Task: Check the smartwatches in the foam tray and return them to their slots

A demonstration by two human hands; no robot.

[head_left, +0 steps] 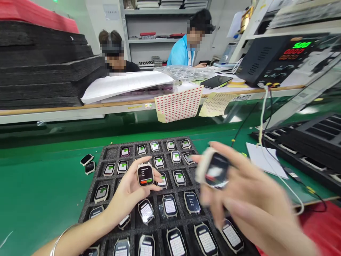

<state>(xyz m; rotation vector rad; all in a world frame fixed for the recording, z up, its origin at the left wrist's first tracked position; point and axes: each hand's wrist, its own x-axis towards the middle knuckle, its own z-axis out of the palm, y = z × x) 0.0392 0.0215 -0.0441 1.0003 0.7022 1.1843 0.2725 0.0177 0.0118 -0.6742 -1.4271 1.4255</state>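
Note:
My left hand [130, 192] is closed on a smartwatch body [145, 175] with a lit screen, held upright over the black foam tray [109, 153]. My right hand [247, 202], blurred by motion, grips a second watch body [214, 170] with a pale case, above the tray's right side. The tray's pockets hold several watch bodies with lit screens [169, 205]. A bangle [60, 238] circles my left wrist.
Two loose watch bodies [87, 163] lie on the green belt left of the tray. White cables [262, 117] run to a power supply [279, 58] at the right. Black trays [314, 142] sit right. Two people sit behind the far shelf; foam sheets [39, 64] are stacked left.

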